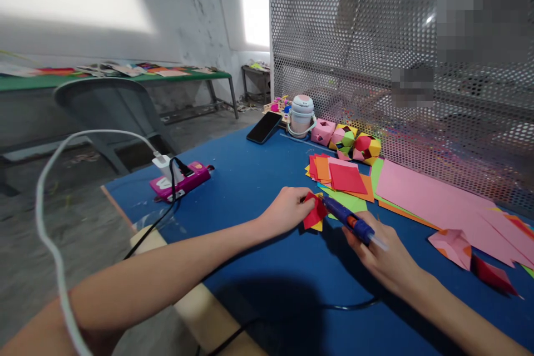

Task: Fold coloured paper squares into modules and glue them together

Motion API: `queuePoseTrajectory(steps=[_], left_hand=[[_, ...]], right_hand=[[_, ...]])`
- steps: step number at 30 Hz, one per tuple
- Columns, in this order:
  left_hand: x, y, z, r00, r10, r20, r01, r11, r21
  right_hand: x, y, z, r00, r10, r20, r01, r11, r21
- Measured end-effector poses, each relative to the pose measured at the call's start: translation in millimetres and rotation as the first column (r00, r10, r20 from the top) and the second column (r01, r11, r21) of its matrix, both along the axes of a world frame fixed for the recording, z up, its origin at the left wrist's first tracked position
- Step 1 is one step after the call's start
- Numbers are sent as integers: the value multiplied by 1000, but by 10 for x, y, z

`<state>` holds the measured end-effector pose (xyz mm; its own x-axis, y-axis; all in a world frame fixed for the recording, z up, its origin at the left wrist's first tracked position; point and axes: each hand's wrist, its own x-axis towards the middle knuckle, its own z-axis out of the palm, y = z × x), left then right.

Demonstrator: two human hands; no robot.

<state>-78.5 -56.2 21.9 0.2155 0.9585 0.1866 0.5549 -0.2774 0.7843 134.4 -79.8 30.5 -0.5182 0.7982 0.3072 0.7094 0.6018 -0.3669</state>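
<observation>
My left hand point(287, 208) pinches a small folded red and yellow paper piece point(314, 216) just above the blue table. In my right hand point(381, 250) is a blue hot glue gun point(348, 218), with a clear glue stick poking out of its back end. Its nozzle touches or nearly touches the upper edge of the paper piece; the exact contact is too small to tell. Behind the paper piece lies a stack of coloured paper squares point(348, 177), with a red one on top. A black cord point(350, 306) runs across the table below my right hand.
A purple power strip point(196, 178) with a white charger sits at the left edge. Farther back are a phone point(264, 127), a white bottle point(301, 117) and several paper balls point(367, 147). Pink sheets point(429, 194) lie rightward, before a perforated metal panel point(354, 28).
</observation>
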Motion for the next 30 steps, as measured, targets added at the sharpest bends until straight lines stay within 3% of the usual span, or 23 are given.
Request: queuePoseTrajectory(steps=[10, 30], left_hand=[[-7, 30, 17, 999, 49, -21, -49, 999, 19], [-11, 27, -11, 999, 31, 7, -31, 1000, 3]], right_hand=[[4, 1, 49, 999, -22, -26, 21, 1000, -12], [-1, 11, 33, 997, -21, -73, 19, 999, -26]])
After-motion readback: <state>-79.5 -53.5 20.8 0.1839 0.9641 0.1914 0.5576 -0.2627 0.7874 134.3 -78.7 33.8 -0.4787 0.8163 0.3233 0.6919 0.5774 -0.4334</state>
